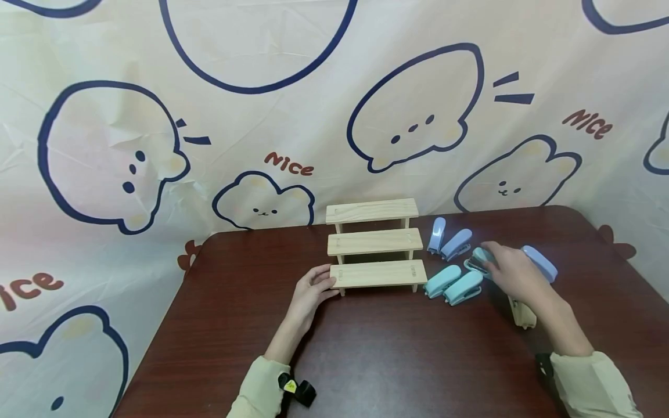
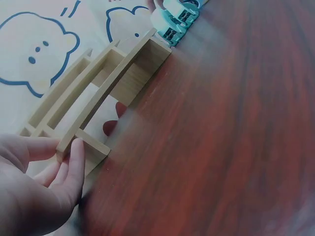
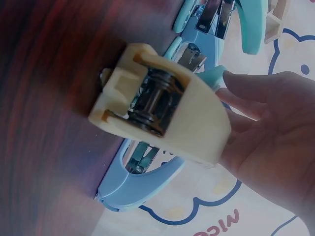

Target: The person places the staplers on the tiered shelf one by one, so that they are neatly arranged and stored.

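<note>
A three-step wooden stand (image 1: 377, 274) stands near the back of the table. My left hand (image 1: 307, 299) pinches the left end of its lowest step between thumb and fingers, as the left wrist view also shows. My right hand (image 1: 514, 273) grips a teal stapler (image 1: 474, 265) to the right of the stand, with thumb and fingers on its upper end. Beside that hand are a cream stapler (image 3: 197, 118) and a periwinkle-blue stapler (image 1: 540, 264). The cream one hides part of the grip in the right wrist view.
Two teal staplers (image 1: 443, 281) lie side by side just right of the lowest step. Behind them are two blue staplers (image 1: 456, 244). A cloth with cartoon drawings (image 1: 261, 128) hangs behind the dark wooden table (image 1: 418, 360).
</note>
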`<action>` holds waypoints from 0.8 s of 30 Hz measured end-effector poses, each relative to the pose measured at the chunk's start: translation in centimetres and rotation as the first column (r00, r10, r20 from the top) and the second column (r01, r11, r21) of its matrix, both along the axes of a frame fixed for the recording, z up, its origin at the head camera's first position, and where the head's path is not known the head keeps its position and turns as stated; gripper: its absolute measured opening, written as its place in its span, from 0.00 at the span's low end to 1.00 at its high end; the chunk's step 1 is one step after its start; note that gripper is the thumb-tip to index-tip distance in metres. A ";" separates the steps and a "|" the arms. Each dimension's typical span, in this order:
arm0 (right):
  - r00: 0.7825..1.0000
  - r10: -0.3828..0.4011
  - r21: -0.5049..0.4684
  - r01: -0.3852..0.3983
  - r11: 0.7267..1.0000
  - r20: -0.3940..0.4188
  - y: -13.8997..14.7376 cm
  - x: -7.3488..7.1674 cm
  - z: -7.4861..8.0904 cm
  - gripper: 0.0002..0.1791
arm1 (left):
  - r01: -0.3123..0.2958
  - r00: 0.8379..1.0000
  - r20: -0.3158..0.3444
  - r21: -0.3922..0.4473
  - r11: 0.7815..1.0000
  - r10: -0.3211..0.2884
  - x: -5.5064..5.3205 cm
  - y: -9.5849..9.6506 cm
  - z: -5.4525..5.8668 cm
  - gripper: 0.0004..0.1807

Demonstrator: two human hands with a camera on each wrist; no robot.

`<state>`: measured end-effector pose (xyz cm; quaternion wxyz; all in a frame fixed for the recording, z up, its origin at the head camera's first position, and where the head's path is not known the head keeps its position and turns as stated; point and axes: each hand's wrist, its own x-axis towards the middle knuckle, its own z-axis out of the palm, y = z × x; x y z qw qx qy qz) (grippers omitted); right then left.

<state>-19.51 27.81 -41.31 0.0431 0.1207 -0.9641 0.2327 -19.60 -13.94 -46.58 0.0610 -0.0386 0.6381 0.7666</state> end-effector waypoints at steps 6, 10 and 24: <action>1.000 0.008 0.010 -0.008 1.000 0.014 0.3 -0.2 -0.5 0.24 | -0.020 0.999 0.045 0.052 0.998 0.017 -0.1 0.0 -0.2 0.26; 1.000 0.009 0.010 -0.009 1.000 0.026 0.5 -0.2 -0.7 0.24 | -0.023 0.999 0.045 0.060 0.998 0.021 -0.2 0.0 -0.3 0.26; 0.997 -0.024 -0.067 0.029 0.997 0.070 1.2 -0.2 -0.6 0.19 | -0.033 0.999 0.034 0.074 0.997 0.030 -0.2 -0.1 -0.6 0.26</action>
